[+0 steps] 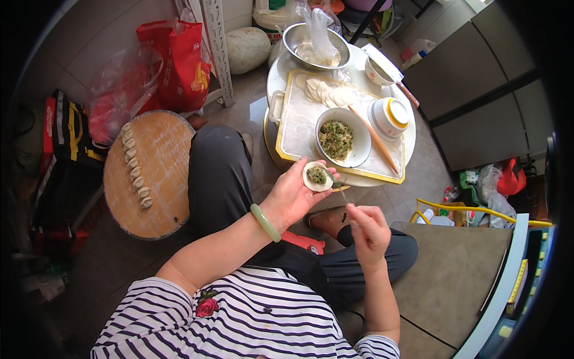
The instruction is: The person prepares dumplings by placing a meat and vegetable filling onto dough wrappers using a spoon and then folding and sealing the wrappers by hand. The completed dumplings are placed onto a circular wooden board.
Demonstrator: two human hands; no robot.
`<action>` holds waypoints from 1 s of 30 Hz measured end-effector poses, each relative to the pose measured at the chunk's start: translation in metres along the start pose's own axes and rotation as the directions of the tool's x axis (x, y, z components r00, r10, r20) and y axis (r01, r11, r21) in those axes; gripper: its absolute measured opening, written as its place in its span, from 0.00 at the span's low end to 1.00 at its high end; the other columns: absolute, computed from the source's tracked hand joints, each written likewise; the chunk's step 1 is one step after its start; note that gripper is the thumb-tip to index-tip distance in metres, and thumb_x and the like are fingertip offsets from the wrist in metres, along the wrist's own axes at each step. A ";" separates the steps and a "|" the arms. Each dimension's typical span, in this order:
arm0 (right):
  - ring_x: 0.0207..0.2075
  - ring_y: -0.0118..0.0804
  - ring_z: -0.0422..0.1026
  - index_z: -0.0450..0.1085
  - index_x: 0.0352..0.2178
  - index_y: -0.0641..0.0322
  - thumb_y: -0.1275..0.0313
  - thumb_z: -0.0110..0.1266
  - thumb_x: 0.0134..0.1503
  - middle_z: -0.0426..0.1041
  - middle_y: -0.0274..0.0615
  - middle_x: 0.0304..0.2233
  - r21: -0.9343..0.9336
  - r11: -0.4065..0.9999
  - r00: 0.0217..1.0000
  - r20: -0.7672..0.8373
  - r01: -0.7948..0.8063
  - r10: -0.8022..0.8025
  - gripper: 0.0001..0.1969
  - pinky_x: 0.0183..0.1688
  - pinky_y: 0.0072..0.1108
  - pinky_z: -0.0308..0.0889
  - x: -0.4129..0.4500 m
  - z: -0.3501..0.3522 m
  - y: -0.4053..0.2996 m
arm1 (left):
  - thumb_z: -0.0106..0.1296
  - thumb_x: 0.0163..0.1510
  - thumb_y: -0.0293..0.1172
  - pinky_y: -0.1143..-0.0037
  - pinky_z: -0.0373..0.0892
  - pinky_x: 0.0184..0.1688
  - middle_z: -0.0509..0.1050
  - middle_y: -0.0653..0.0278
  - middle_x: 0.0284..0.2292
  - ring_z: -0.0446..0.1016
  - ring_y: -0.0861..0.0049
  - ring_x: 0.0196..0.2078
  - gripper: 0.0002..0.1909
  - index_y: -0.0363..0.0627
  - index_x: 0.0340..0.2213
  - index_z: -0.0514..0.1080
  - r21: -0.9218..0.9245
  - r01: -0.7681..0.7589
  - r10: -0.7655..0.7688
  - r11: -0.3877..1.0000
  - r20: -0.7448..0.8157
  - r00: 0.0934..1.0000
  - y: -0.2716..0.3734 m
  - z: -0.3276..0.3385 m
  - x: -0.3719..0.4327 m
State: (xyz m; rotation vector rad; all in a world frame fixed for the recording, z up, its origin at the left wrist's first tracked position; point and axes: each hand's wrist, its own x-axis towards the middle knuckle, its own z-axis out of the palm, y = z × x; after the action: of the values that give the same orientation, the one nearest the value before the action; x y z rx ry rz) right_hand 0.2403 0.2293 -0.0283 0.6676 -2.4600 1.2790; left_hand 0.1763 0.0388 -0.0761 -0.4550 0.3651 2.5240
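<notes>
On the upturned palm and fingers of my left hand (287, 193) rests a round dumpling wrapper (309, 185) with a mound of green-flecked filling (316, 175) at its middle. A jade-green bangle (265, 223) circles that wrist. My right hand (371, 233), lower and to the right, pinches a thin, blurred utensil (343, 192), whose far end is beside the wrapper's right edge; its exact kind is unclear. Just beyond my left hand, a white bowl (358, 150) holds more filling. Several flat wrappers (323, 92) overlap on the floured board (298, 130).
A wooden rolling pin (379, 143) and an upside-down bowl (388, 117) flank the filling bowl. Behind are a metal colander (291, 33) with bagged dough and a cleaver (381, 60) across another bowl. Several folded dumplings (134, 172) line a round wooden board (166, 166) at left.
</notes>
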 end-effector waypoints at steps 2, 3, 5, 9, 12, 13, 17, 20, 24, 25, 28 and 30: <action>0.31 0.31 0.71 0.73 0.40 0.66 0.82 0.54 0.52 0.71 0.43 0.31 0.111 0.986 0.991 -0.052 -0.120 0.127 0.12 0.35 0.18 0.66 0.001 -0.004 -0.001 | 0.24 0.65 0.47 0.67 0.70 0.48 0.69 0.51 0.45 0.69 0.62 0.50 0.25 0.40 0.44 0.64 -0.010 -0.002 0.002 1.000 0.040 0.999 0.000 -0.002 0.000; 0.31 0.31 0.71 0.73 0.40 0.67 0.82 0.53 0.53 0.71 0.43 0.30 0.173 0.968 0.977 -0.074 -0.184 0.199 0.12 0.35 0.17 0.66 0.000 -0.006 0.000 | 0.23 0.65 0.47 0.67 0.71 0.47 0.69 0.51 0.45 0.69 0.62 0.50 0.25 0.39 0.45 0.63 -0.021 -0.003 0.004 1.000 0.038 0.999 0.000 0.000 -0.001; 0.31 0.30 0.71 0.73 0.40 0.67 0.82 0.52 0.53 0.72 0.42 0.30 0.184 0.965 0.974 -0.091 -0.189 0.208 0.11 0.34 0.17 0.66 -0.002 -0.005 0.004 | 0.23 0.65 0.47 0.67 0.71 0.47 0.69 0.51 0.46 0.70 0.62 0.49 0.25 0.39 0.46 0.63 -0.033 -0.003 0.004 0.999 0.036 0.999 -0.001 0.000 0.000; 0.30 0.30 0.71 0.73 0.40 0.67 0.82 0.53 0.52 0.72 0.43 0.31 0.104 0.982 0.986 -0.042 -0.159 0.164 0.12 0.33 0.17 0.66 -0.004 0.004 -0.003 | 0.23 0.65 0.47 0.66 0.71 0.48 0.69 0.50 0.46 0.69 0.63 0.50 0.26 0.38 0.47 0.63 -0.102 0.006 0.007 0.995 0.132 0.991 -0.002 0.001 -0.001; 0.29 0.32 0.71 0.73 0.39 0.67 0.82 0.54 0.51 0.72 0.43 0.30 0.031 0.994 0.994 -0.002 -0.105 0.105 0.12 0.32 0.17 0.66 -0.004 0.006 -0.002 | 0.23 0.65 0.47 0.66 0.70 0.48 0.69 0.50 0.47 0.69 0.62 0.50 0.27 0.38 0.47 0.62 -0.128 0.009 0.005 0.992 0.109 0.994 -0.002 0.002 -0.001; 0.29 0.32 0.71 0.73 0.39 0.67 0.82 0.54 0.51 0.72 0.43 0.30 0.012 0.995 0.995 0.000 -0.095 0.095 0.12 0.32 0.18 0.66 -0.003 0.005 -0.002 | 0.23 0.65 0.48 0.66 0.70 0.48 0.69 0.50 0.47 0.68 0.62 0.51 0.27 0.37 0.47 0.62 -0.122 0.002 0.010 0.993 0.099 0.995 -0.001 0.002 -0.001; 0.29 0.29 0.69 0.72 0.38 0.71 0.81 0.49 0.54 0.71 0.42 0.30 0.254 0.949 0.974 -0.076 -0.189 0.214 0.10 0.33 0.16 0.64 0.007 -0.003 -0.004 | 0.23 0.65 0.48 0.65 0.70 0.49 0.69 0.50 0.47 0.68 0.62 0.52 0.27 0.37 0.48 0.62 -0.104 -0.022 0.038 0.994 0.147 0.988 0.000 -0.008 0.004; 0.28 0.26 0.68 0.72 0.39 0.72 0.80 0.47 0.57 0.70 0.41 0.29 0.440 0.840 0.941 0.037 -0.318 0.337 0.10 0.33 0.14 0.63 0.010 -0.003 -0.002 | 0.24 0.65 0.48 0.64 0.69 0.50 0.68 0.49 0.47 0.68 0.61 0.52 0.27 0.37 0.48 0.62 -0.091 -0.025 0.030 0.996 0.054 0.998 0.000 0.006 0.000; 0.28 0.24 0.68 0.71 0.38 0.73 0.79 0.45 0.57 0.69 0.39 0.28 0.472 0.778 0.899 0.082 -0.415 0.430 0.10 0.32 0.14 0.63 0.009 -0.006 0.009 | 0.24 0.65 0.47 0.64 0.68 0.51 0.68 0.49 0.47 0.67 0.61 0.52 0.27 0.36 0.48 0.62 -0.086 -0.023 0.030 0.996 0.079 0.996 0.001 0.009 -0.001; 0.28 0.24 0.68 0.71 0.38 0.73 0.79 0.45 0.57 0.69 0.39 0.28 0.475 0.775 0.898 0.085 -0.417 0.432 0.10 0.32 0.14 0.63 0.010 -0.008 0.008 | 0.24 0.65 0.47 0.65 0.68 0.51 0.68 0.48 0.47 0.67 0.61 0.52 0.27 0.36 0.48 0.62 -0.084 -0.027 0.033 0.996 0.065 0.997 0.002 0.008 0.000; 0.28 0.24 0.68 0.72 0.38 0.72 0.79 0.46 0.57 0.69 0.38 0.29 0.522 0.768 0.899 -0.002 -0.372 0.437 0.10 0.32 0.13 0.63 0.015 -0.013 0.007 | 0.24 0.65 0.47 0.65 0.68 0.51 0.68 0.48 0.47 0.67 0.61 0.52 0.27 0.35 0.48 0.61 -0.088 -0.036 0.043 0.995 0.072 0.996 0.003 0.004 0.001; 0.28 0.24 0.68 0.72 0.38 0.72 0.79 0.46 0.57 0.69 0.39 0.29 0.506 0.759 0.888 0.030 -0.410 0.460 0.10 0.32 0.13 0.63 0.017 -0.013 0.012 | 0.24 0.65 0.47 0.66 0.68 0.51 0.68 0.48 0.47 0.67 0.61 0.52 0.27 0.35 0.48 0.62 -0.104 -0.018 0.027 0.994 0.091 0.995 0.002 0.001 0.002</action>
State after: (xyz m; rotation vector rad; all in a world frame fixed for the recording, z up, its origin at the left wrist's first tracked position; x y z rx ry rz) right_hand 0.2204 0.2419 -0.0217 0.1081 -2.2790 2.1205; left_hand 0.1728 0.0384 -0.0753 -0.3737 0.2069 2.5839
